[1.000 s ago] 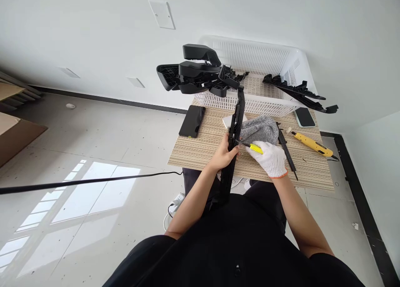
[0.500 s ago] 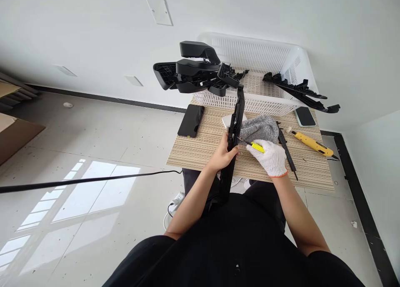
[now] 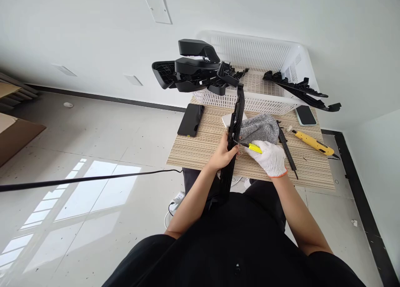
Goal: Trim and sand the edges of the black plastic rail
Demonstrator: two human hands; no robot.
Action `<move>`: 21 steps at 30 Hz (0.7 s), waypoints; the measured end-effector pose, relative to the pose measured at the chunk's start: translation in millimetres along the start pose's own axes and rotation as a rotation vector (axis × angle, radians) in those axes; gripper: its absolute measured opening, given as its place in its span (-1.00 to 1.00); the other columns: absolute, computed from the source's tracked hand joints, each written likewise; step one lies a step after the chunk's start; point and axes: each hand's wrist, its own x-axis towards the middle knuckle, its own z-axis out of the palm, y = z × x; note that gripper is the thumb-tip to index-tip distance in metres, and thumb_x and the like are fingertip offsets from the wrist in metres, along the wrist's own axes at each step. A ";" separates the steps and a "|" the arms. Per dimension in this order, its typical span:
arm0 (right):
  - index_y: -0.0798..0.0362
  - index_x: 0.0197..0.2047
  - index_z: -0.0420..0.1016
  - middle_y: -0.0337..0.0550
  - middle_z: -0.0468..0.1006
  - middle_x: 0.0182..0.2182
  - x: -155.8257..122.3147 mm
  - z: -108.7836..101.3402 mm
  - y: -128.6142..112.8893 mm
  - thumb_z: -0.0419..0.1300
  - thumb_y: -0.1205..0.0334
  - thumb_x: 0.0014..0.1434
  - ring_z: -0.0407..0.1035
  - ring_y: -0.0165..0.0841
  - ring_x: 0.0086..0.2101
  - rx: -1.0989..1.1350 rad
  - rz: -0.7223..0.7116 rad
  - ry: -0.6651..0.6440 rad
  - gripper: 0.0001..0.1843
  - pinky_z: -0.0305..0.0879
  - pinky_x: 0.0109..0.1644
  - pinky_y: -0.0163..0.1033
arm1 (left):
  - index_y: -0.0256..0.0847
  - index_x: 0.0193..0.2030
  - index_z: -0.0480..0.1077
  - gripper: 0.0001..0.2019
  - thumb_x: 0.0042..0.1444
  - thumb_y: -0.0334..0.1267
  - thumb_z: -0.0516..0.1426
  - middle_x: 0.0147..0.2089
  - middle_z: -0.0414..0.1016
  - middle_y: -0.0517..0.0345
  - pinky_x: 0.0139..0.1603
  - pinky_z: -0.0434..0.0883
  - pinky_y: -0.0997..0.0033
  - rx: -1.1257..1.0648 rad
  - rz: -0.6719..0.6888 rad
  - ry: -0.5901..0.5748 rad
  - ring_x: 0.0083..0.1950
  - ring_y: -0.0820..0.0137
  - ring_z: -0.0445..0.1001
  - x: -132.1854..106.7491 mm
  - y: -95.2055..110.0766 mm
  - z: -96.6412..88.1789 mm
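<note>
My bare left hand [image 3: 223, 154] is wrapped round a long black plastic trim strip [image 3: 239, 108], which runs from near the basket down toward my lap. In my right hand [image 3: 269, 157], covered by a white knitted glove with an orange cuff, is a yellow-handled utility knife [image 3: 255, 148]. Its tip meets the strip close to my left thumb; the exact contact is too small to make out. Just beyond the knife a grey cloth [image 3: 261, 128] lies bunched on the wood-patterned table [image 3: 190, 151].
A white plastic basket [image 3: 300, 56] holds several black plastic parts [image 3: 196, 68], some jutting over its rim. On the table are a black phone [image 3: 191, 120], a second phone [image 3: 305, 116], a yellow rotary tool [image 3: 314, 143] and a thin black strip [image 3: 288, 151]. A cable [image 3: 93, 179] crosses at left.
My right hand has shifted slightly left and down with the knife, bringing its tip lower along the strip. My left hand keeps the same hold.
</note>
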 end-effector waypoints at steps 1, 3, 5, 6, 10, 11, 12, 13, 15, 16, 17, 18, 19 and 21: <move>0.00 -0.10 0.70 -0.08 0.67 -0.39 -0.3 0.6 0.1 0.00 -0.37 0.28 0.50 -0.29 -0.43 -0.003 0.003 0.006 -0.32 -0.01 -0.42 -0.25 | -0.15 -0.04 0.13 -0.61 0.14 -0.13 0.23 0.08 0.38 -0.01 -0.49 0.47 0.46 0.002 0.000 -0.002 -0.40 0.57 0.43 0.0 -0.3 -0.4; 0.01 -0.11 0.70 -0.07 0.67 -0.40 -0.9 1.8 0.0 0.02 -0.39 0.26 0.50 -0.30 -0.43 0.000 0.001 0.009 -0.31 -0.01 -0.42 -0.25 | -0.14 -0.03 0.14 -0.61 0.13 -0.12 0.23 0.01 0.41 0.04 -0.49 0.46 0.47 0.008 0.000 -0.006 -0.41 0.56 0.43 0.0 -2.1 -1.6; 0.01 -0.11 0.70 -0.07 0.67 -0.39 -1.1 2.4 -0.3 0.03 -0.39 0.25 0.50 -0.30 -0.43 0.010 -0.002 0.010 -0.31 0.01 -0.41 -0.25 | -0.14 -0.02 0.15 -0.60 0.14 -0.11 0.23 -0.06 0.42 0.09 -0.47 0.46 0.48 0.006 -0.006 -0.002 -0.41 0.55 0.42 -0.1 -4.1 -2.8; 0.01 -0.10 0.69 -0.06 0.67 -0.39 -0.9 2.3 -0.6 0.03 -0.38 0.26 0.50 -0.29 -0.43 0.017 0.014 0.022 -0.32 0.03 -0.40 -0.25 | -0.14 0.00 0.15 -0.59 0.14 -0.10 0.23 -0.09 0.42 0.11 -0.46 0.46 0.48 -0.003 -0.014 0.002 -0.41 0.55 0.43 0.0 -4.6 -3.0; 0.05 -0.11 0.70 -0.04 0.69 -0.37 1.2 -0.4 -2.0 0.05 -0.35 0.27 0.54 -0.25 -0.38 0.085 0.102 0.096 -0.34 0.14 -0.36 -0.26 | -0.14 0.08 0.16 -0.59 0.19 -0.06 0.19 -0.07 0.41 0.10 -0.41 0.50 0.43 -0.089 -0.023 0.063 -0.36 0.49 0.48 4.4 3.0 -0.3; 0.05 -0.12 0.70 -0.04 0.69 -0.37 1.7 -1.2 -2.2 0.06 -0.34 0.27 0.55 -0.25 -0.37 0.105 0.106 0.103 -0.34 0.16 -0.35 -0.26 | -0.14 0.08 0.17 -0.61 0.21 -0.07 0.17 -0.06 0.41 0.10 -0.38 0.52 0.40 -0.106 -0.011 0.095 -0.33 0.47 0.50 7.0 7.9 1.0; 0.05 -0.12 0.70 -0.05 0.69 -0.36 2.2 -1.8 -2.2 0.07 -0.34 0.26 0.55 -0.25 -0.36 0.122 0.108 0.107 -0.35 0.17 -0.35 -0.26 | -0.14 0.09 0.18 -0.63 0.23 -0.09 0.16 -0.07 0.42 0.09 -0.34 0.53 0.38 -0.112 0.002 0.134 -0.31 0.45 0.52 10.1 13.8 2.4; 0.04 -0.12 0.70 -0.06 0.69 -0.36 2.5 -2.0 -2.1 0.07 -0.33 0.26 0.56 -0.25 -0.36 0.133 0.109 0.111 -0.36 0.17 -0.35 -0.26 | -0.14 0.09 0.20 -0.65 0.24 -0.12 0.16 -0.09 0.44 0.09 -0.30 0.55 0.37 -0.103 0.004 0.173 -0.27 0.43 0.53 13.7 20.5 3.6; 0.03 -0.13 0.70 -0.07 0.70 -0.36 2.6 -1.2 -1.3 0.09 -0.33 0.25 0.55 -0.26 -0.37 0.139 0.112 0.122 -0.38 0.16 -0.37 -0.26 | -0.16 0.09 0.24 -0.68 0.23 -0.22 0.18 -0.14 0.47 0.10 -0.25 0.55 0.38 -0.047 -0.027 0.219 -0.23 0.41 0.55 21.6 35.4 5.3; 0.02 -0.13 0.70 -0.08 0.70 -0.36 2.5 -0.1 -0.6 0.10 -0.33 0.24 0.55 -0.27 -0.37 0.137 0.114 0.130 -0.39 0.16 -0.38 -0.26 | -0.19 0.07 0.27 -0.70 0.23 -0.27 0.18 -0.16 0.49 0.09 -0.24 0.55 0.39 -0.010 -0.050 0.212 -0.22 0.41 0.55 25.6 42.8 5.8; 0.02 -0.13 0.70 -0.08 0.70 -0.35 2.2 1.2 0.1 0.11 -0.32 0.24 0.55 -0.27 -0.38 0.136 0.113 0.141 -0.40 0.15 -0.39 -0.26 | -0.21 0.04 0.29 -0.74 0.23 -0.31 0.17 -0.17 0.50 0.08 -0.23 0.54 0.40 0.025 -0.068 0.200 -0.22 0.41 0.55 29.5 49.9 6.3; 0.01 -0.13 0.70 -0.09 0.70 -0.35 1.8 2.6 0.8 0.12 -0.31 0.23 0.55 -0.28 -0.39 0.134 0.110 0.151 -0.41 0.16 -0.39 -0.26 | -0.23 0.01 0.31 -0.78 0.24 -0.34 0.16 -0.19 0.51 0.08 -0.24 0.53 0.40 0.056 -0.086 0.183 -0.23 0.41 0.55 33.3 56.4 6.8; 0.01 -0.13 0.70 -0.09 0.69 -0.35 1.3 3.9 1.5 0.13 -0.31 0.23 0.55 -0.28 -0.39 0.134 0.106 0.161 -0.42 0.16 -0.39 -0.26 | -0.24 -0.01 0.32 -0.81 0.25 -0.36 0.15 -0.21 0.51 0.09 -0.25 0.52 0.41 0.076 -0.101 0.174 -0.24 0.42 0.55 36.9 62.1 7.4; 0.00 -0.13 0.70 -0.10 0.69 -0.35 0.2 5.7 2.6 0.14 -0.29 0.23 0.54 -0.29 -0.39 0.138 0.094 0.174 -0.45 0.18 -0.38 -0.26 | -0.24 -0.03 0.31 -0.86 0.29 -0.37 0.11 -0.25 0.51 0.11 -0.26 0.50 0.42 0.086 -0.124 0.179 -0.27 0.44 0.54 44.1 71.1 9.6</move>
